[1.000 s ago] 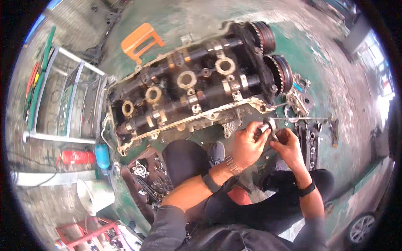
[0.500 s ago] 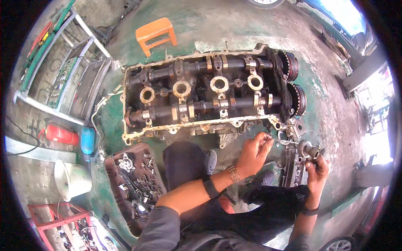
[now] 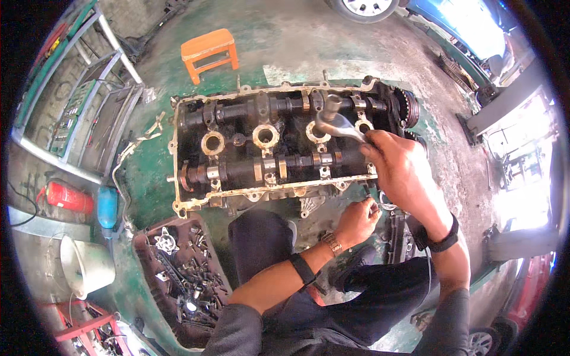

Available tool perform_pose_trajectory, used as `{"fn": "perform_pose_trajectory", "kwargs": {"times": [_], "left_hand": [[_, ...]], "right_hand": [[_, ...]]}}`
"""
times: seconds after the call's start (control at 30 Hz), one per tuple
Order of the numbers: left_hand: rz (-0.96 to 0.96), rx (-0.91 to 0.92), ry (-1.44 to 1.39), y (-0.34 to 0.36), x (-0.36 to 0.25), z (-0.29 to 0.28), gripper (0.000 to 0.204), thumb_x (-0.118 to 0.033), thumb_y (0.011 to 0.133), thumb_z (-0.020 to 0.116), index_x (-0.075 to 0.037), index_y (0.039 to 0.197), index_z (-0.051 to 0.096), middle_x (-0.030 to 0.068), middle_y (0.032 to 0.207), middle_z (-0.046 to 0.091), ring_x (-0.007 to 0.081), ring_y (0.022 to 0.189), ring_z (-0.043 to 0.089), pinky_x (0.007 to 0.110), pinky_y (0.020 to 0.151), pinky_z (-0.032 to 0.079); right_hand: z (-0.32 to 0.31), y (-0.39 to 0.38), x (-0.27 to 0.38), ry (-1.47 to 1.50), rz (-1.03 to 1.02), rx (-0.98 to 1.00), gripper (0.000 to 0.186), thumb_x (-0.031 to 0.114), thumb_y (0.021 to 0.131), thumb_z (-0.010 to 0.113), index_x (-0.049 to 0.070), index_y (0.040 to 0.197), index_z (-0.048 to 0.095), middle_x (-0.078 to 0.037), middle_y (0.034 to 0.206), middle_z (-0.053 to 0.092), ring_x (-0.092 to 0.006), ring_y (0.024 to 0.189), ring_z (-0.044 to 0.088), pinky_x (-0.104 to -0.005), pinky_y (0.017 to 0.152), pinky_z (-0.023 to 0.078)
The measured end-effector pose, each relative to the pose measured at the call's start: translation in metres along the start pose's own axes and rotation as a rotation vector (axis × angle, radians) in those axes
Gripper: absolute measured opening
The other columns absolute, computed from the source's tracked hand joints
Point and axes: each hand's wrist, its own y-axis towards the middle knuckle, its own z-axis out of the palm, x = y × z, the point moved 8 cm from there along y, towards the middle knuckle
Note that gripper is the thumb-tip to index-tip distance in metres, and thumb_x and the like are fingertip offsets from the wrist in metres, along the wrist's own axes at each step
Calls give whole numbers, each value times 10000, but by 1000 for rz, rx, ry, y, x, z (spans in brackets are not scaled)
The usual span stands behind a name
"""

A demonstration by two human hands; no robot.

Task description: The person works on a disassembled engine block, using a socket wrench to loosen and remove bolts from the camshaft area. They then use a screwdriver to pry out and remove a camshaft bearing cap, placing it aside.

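Note:
A greasy engine cylinder head point(image 3: 237, 155) with two camshafts lies on the green floor before me. My right hand point(image 3: 402, 169) is raised over its right end and grips a metal ratchet wrench point(image 3: 333, 120), whose socket end points at the upper camshaft. My left hand point(image 3: 358, 221) is lower, at the near right corner of the cylinder head, with its fingers closed around a small part I cannot make out. My knees in dark trousers sit just below the head.
A brown tray point(image 3: 178, 270) of several bolts and small parts lies at lower left. An orange stool point(image 3: 209, 52) stands beyond the head. A red fire extinguisher point(image 3: 66, 197), blue bottle point(image 3: 107, 207) and white bucket point(image 3: 87, 266) sit left. A metal rack stands far left. Cars are at the top right.
My right hand has risen from the floor at the right up over the cylinder head, carrying the ratchet wrench. My left hand stays low near the head's corner. The view has shifted.

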Motion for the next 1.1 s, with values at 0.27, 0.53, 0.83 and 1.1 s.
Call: {"fn": "perform_pose_trajectory", "kwargs": {"times": [0.27, 0.53, 0.83, 1.1], "left_hand": [[118, -1, -37, 1, -12, 1, 194, -182, 886, 650, 0, 929, 600, 202, 818, 682, 398, 778, 659, 490, 701, 516], [64, 29, -26, -1, -10, 5, 192, -189, 894, 657, -7, 927, 607, 199, 806, 678, 389, 775, 663, 480, 709, 514], [28, 59, -28, -3, -10, 7, 198, -193, 894, 659, -8, 934, 602, 189, 821, 685, 387, 776, 664, 477, 711, 515], [9, 73, -8, -5, -12, 5, 205, -199, 898, 667, -3, 926, 613, 207, 818, 682, 387, 743, 665, 459, 685, 511]], "right_hand": [[20, 15, 15, -41, -46, 57, 130, 130, 900, 650, 18, 962, 625, -182, 790, 620, -419, 688, 618, -470, 579, 485], [18, 20, 16, -96, -86, -10, 123, 138, 901, 654, 25, 938, 623, -167, 773, 614, -406, 640, 608, -460, 529, 475], [24, 20, 6, -152, -31, 129, 128, 166, 907, 636, 53, 962, 611, -135, 763, 590, -374, 629, 604, -454, 545, 485], [28, 21, 4, -273, -84, 140, 148, 202, 903, 651, 77, 981, 645, -123, 770, 611, -348, 645, 631, -441, 558, 508]]}}
